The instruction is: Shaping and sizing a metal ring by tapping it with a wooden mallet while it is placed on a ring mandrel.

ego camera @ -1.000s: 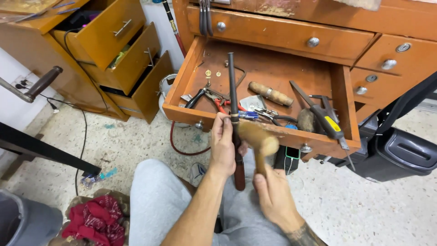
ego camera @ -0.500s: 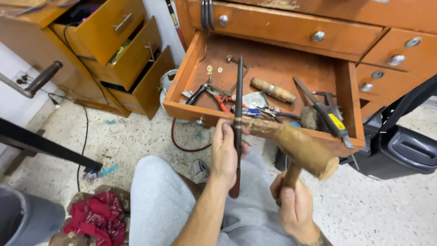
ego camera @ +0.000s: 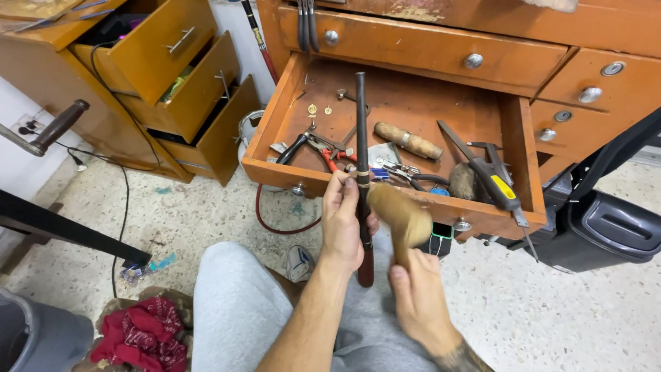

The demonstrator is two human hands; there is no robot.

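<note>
Open drawer (ego camera: 289, 114), mallet (ego camera: 401, 215) swung back against rod (ego camera: 361, 158)

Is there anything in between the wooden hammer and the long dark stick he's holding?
Nothing visible. The right hand holds the wooden mallet, whose head sits right against the dark rod gripped upright in the left hand, in front of the open drawer.

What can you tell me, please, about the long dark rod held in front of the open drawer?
The long dark tapered metal rod stands nearly upright, thin end up, thicker reddish-brown end down near the lap. The left hand wraps its middle; the blurred wooden mallet head in the right hand meets its right side.
</note>
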